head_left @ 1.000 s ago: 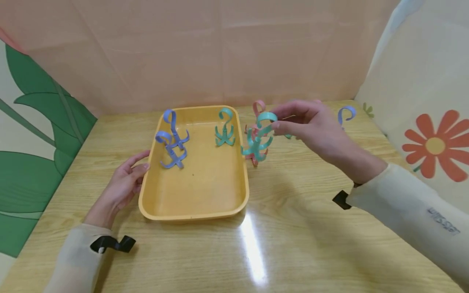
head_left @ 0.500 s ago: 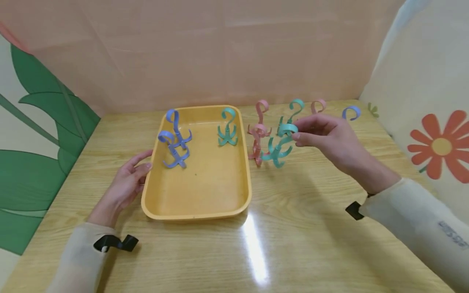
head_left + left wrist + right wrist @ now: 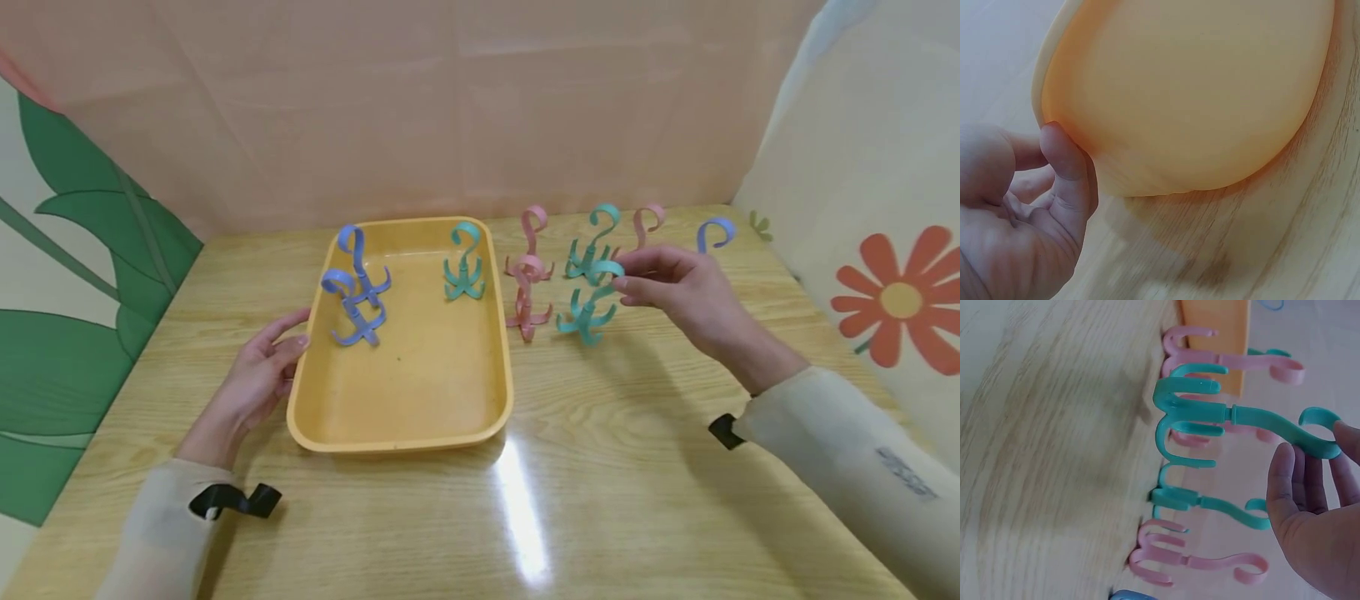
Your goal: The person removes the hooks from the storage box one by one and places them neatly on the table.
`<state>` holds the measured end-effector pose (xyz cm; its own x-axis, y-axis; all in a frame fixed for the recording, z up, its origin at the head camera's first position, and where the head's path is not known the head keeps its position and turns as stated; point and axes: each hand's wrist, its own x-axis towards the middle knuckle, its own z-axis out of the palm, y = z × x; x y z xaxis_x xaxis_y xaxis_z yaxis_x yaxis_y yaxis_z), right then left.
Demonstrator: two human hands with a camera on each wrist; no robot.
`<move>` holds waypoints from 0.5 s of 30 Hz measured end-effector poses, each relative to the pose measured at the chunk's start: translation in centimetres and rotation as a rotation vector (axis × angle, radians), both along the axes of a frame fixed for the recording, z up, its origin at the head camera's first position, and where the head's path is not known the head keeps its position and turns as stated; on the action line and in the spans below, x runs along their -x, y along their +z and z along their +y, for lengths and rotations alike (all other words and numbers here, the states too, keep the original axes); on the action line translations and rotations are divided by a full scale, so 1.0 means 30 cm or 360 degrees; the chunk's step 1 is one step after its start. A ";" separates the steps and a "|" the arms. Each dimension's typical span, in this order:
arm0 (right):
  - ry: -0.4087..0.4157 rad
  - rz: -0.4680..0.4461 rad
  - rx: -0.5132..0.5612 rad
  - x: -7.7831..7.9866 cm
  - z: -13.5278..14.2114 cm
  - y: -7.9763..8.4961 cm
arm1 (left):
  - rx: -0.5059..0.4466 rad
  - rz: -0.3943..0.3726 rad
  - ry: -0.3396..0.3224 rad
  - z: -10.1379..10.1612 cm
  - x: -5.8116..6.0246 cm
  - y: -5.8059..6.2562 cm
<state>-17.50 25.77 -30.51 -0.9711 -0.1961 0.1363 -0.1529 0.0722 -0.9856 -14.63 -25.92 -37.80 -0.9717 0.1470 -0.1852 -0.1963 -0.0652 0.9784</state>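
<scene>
My right hand (image 3: 675, 287) pinches the curled top of a teal four-pronged rotating hook (image 3: 1197, 412), which stands upright with its prongs low over the table, right of the tray. My left hand (image 3: 258, 371) grips the left rim of a yellow tray (image 3: 397, 437), fingertips at the edge in the left wrist view. Inside the tray two purple hooks (image 3: 362, 321) stand at the left and a teal hook (image 3: 464, 283) at the back right. Two pink hooks (image 3: 526, 312) stand just outside its right wall.
Behind the held hook stand another teal hook (image 3: 589, 254) and a pink hook (image 3: 647, 218), partly covered by my right hand. A purple hook (image 3: 716, 229) is farther right. A pink cloth wall (image 3: 450, 108) closes the table's back.
My right hand has carried the teal hook from beside the tray's right rim to the right and down toward the table. My left hand has stayed at the tray.
</scene>
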 end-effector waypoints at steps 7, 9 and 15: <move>-0.0051 -0.0041 -0.0057 0.032 0.006 -0.027 | 0.0015 -0.0008 0.0015 0.002 -0.001 0.003; -0.0062 -0.0053 -0.0081 0.039 0.005 -0.032 | 0.0017 -0.0006 0.0014 0.002 -0.002 0.004; -0.0092 -0.0077 -0.0141 0.053 -0.001 -0.043 | 0.0025 -0.0012 0.0008 0.003 -0.002 0.004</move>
<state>-19.10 25.73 -31.80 -0.9862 -0.1487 0.0735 -0.0982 0.1667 -0.9811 -14.57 -25.85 -37.68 -0.9709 0.1392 -0.1949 -0.2036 -0.0508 0.9777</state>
